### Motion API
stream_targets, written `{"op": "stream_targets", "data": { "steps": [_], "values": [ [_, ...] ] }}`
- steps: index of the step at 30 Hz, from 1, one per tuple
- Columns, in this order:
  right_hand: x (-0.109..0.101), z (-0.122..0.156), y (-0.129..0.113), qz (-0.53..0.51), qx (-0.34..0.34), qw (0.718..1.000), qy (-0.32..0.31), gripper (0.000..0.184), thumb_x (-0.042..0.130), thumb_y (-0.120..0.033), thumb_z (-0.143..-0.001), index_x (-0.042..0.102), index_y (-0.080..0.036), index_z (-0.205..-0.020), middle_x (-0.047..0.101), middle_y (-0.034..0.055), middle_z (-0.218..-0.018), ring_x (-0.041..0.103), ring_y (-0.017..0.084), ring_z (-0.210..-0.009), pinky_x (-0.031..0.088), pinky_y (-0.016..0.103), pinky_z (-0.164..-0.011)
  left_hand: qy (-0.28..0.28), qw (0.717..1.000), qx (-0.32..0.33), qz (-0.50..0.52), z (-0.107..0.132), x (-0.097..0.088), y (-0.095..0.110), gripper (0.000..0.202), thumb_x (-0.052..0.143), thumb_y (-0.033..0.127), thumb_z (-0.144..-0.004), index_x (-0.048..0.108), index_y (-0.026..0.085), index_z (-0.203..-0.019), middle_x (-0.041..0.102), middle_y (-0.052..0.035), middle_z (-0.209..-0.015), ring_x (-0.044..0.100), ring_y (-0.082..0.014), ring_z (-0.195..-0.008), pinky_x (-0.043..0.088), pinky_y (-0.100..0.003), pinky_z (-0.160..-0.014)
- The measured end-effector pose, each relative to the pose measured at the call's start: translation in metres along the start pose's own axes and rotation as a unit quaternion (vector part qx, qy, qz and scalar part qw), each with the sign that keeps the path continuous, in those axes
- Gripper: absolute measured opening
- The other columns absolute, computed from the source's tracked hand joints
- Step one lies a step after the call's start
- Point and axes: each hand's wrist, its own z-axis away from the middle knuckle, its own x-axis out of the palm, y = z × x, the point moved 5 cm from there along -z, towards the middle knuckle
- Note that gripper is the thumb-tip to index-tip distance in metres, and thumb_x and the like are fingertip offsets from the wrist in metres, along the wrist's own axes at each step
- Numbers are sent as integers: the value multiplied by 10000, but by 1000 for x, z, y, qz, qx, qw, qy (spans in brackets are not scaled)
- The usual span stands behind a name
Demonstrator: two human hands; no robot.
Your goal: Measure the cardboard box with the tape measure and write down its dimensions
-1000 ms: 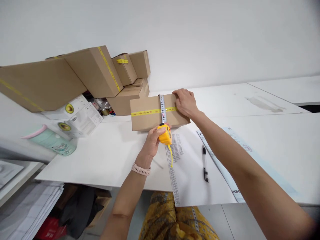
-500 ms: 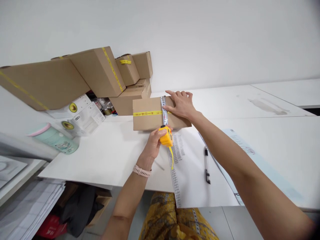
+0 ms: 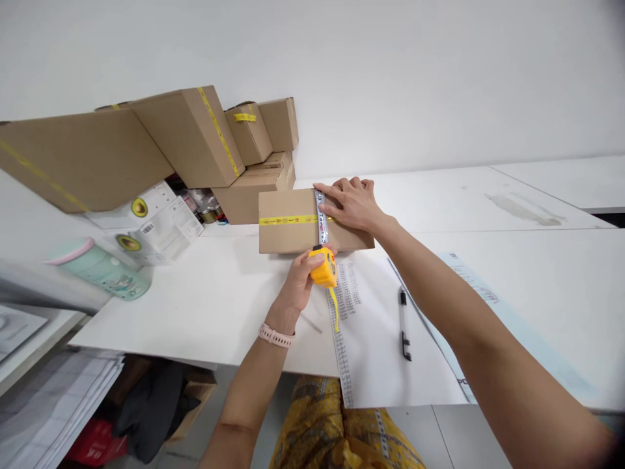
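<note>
A flat cardboard box (image 3: pixel 288 231) sealed with yellow tape lies on the white table (image 3: pixel 219 299). My left hand (image 3: pixel 299 281) grips a yellow tape measure (image 3: pixel 324 268) at the box's near edge. Its blade (image 3: pixel 321 216) runs across the box top to the far edge. My right hand (image 3: pixel 352 203) lies flat on the box, fingers stretched out and pressing the blade down near its far end.
A pile of cardboard boxes (image 3: pixel 195 140) leans at the back left, with white avocado-printed cartons (image 3: pixel 151 225) and a mint tumbler (image 3: pixel 100 270) below. A printed sheet (image 3: pixel 371 326) and a black pen (image 3: pixel 404 322) lie near the front edge. Papers are stacked under the table at left.
My right hand slid left from the box's far right part and flattened onto the tape blade. My left hand and the tape measure stayed at the near edge.
</note>
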Motion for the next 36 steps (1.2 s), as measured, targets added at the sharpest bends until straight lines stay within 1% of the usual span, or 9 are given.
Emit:
{"op": "stream_targets", "data": {
  "steps": [5,9,12,21,24,27,30,33,36],
  "values": [
    [-2,0,-3,21,18,1000,-4,562,255,-555,-1041,468,-393,-1536,594,119,-1310,467,343,-1138,291,527,-972,-18,999,15,-36,9,-9,-8,518,840,403,-680,724,175,-1131,680,-101,-1196,609,-189,-904,514,-280,-731],
    [-1,1,-3,26,19,999,5,552,246,-536,-1049,476,-390,-1529,597,116,-1303,464,339,-1145,283,527,-983,-69,996,16,-50,22,-19,-24,538,879,366,-681,726,221,-1176,676,-67,-1150,617,-194,-955,510,-272,-803],
    [0,1,-4,23,20,999,9,547,267,-537,-1045,484,-388,-1525,593,115,-1306,459,340,-1143,276,532,-987,-98,994,2,-40,29,-25,-35,597,885,351,-695,705,241,-1253,674,-65,-1157,630,-208,-1000,519,-290,-855],
    [-1,4,-5,34,19,999,21,535,262,-529,-1053,500,-381,-1510,605,104,-1292,471,327,-1136,286,521,-996,-96,995,-7,-31,30,-28,-40,630,895,333,-680,697,242,-1272,684,-70,-1191,647,-227,-1032,523,-314,-890],
    [2,6,-6,52,21,998,34,568,221,-531,-1060,442,-350,-1551,609,105,-1283,476,319,-1122,289,517,-995,-88,995,1,-37,36,-27,-40,658,896,342,-667,691,237,-1283,693,-78,-1182,653,-247,-1029,529,-334,-884],
    [1,12,-8,62,34,996,58,616,186,-523,-1064,391,-264,-1583,629,117,-1246,480,313,-1114,287,506,-1005,-82,995,27,-47,54,-26,-37,695,897,398,-652,690,247,-1298,682,-83,-1221,644,-249,-1015,539,-323,-850],
    [-3,30,-16,60,30,994,81,625,185,-533,-1060,454,-237,-1540,637,125,-1244,487,315,-1121,273,505,-1023,-64,995,51,-49,85,-27,-34,728,904,450,-629,695,257,-1299,652,-80,-1260,619,-228,-986,537,-288,-808],
    [-1,61,-28,55,19,993,99,617,242,-566,-1048,468,-251,-1528,620,129,-1307,484,324,-1167,260,512,-1037,-49,997,38,-49,118,-27,-36,757,911,464,-612,691,255,-1306,619,-80,-1249,591,-215,-954,531,-273,-774],
    [10,97,-37,50,18,994,96,574,337,-553,-1039,478,-270,-1519,609,119,-1363,479,322,-1216,256,509,-1046,-55,997,3,-47,147,-24,-47,765,912,473,-601,692,257,-1301,583,-77,-1236,575,-206,-932,521,-274,-770]
  ]
}}
